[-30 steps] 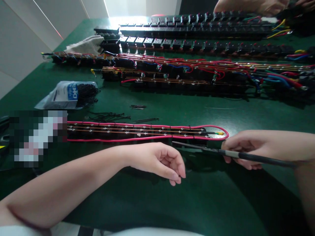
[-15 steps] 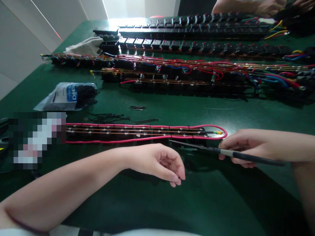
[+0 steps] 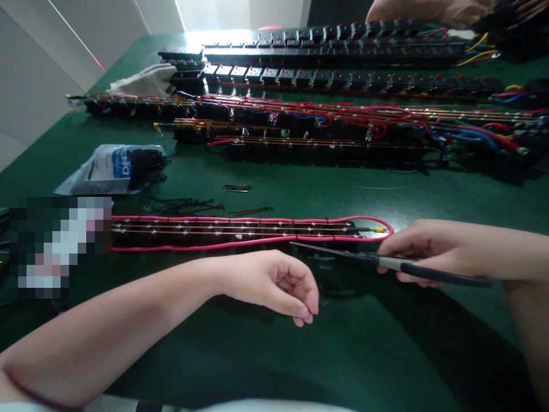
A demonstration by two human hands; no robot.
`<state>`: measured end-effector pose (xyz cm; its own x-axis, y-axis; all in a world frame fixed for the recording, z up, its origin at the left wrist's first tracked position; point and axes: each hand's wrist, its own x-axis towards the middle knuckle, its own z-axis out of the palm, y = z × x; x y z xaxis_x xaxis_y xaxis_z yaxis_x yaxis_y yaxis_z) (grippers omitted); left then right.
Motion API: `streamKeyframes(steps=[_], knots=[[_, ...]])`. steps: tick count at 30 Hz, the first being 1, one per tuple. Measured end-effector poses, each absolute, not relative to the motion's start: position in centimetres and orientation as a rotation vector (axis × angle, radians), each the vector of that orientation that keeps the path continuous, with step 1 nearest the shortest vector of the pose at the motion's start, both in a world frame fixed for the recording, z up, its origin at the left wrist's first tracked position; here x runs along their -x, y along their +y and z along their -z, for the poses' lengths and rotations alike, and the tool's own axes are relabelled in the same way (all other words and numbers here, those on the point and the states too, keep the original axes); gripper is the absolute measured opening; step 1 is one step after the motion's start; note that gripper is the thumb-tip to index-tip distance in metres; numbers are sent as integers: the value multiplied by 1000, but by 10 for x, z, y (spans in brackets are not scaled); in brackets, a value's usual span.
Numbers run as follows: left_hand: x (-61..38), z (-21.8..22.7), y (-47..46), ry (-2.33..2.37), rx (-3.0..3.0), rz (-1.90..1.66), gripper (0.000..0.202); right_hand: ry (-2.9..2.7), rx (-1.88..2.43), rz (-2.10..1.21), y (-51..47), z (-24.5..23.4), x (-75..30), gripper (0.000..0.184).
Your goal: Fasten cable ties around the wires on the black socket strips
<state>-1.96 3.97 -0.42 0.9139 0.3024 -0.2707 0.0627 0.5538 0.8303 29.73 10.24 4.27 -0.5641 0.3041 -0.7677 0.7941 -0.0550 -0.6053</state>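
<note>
Green surface (image 3: pixel 257 366) spreads broad in front of me, dim at the near edge, glare at its far end. Nearest, my left grip (image 3: pixel 285 286): fingers loosely curled, thumb tip by the fingertips; whether they press together I cannot tell. My right grip (image 3: pixel 429 246) is closed on one slim tool (image 3: pixel 390 262), dark-handled with a pale band, its thin point aimed left, just beside the strip's near edge; contact unclear. Just past my left grip lies one long black strip (image 3: pixel 203 226), lengthwise across the surface, with thin copper-coloured rods and bright spots along them. One red cable (image 3: pixel 171 249) follows both long sides and loops around the right end, by my right fingertips; one yellow-green lead tip (image 3: pixel 380 230) sits inside the loop. A pixelated patch hides the strip's left end. Beyond: scattered black ties (image 3: pixel 189 205), overlapped, uncountable; one clear bag (image 3: pixel 103 171) with more. Farther, two wired assemblies (image 3: pixel 300 111), then rows of black blocks (image 3: pixel 338 79); one pale cloth (image 3: pixel 146 81) to the left. Farthest, another person's hand (image 3: pixel 458 10), top right, and grey walls (image 3: pixel 43 57).
</note>
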Motion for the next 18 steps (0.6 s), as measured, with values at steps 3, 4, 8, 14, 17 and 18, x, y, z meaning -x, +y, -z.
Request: streamKeyframes(steps=[3,4,8,14,17,18], knots=[[20,4,40,411,-992,-147,9,1826,-1170,1668,103,-44,-298,47],[20,4,40,411,-993,-146,9,1831,-1169,1667,103,-44,-299,47],[19,3,40,420,-995,-144,8,1824,-1204,1679,103,-42,-301,52],[19,2,40,419,-985,-141,7,1861,-1195,1644,103,-41,-300,51],[20,2,40,415,-983,-133,7,1901,-1192,1584,103,-42,-300,52],[20,3,40,414,-984,-132,7,1905,-1190,1572,103,-42,-300,52]])
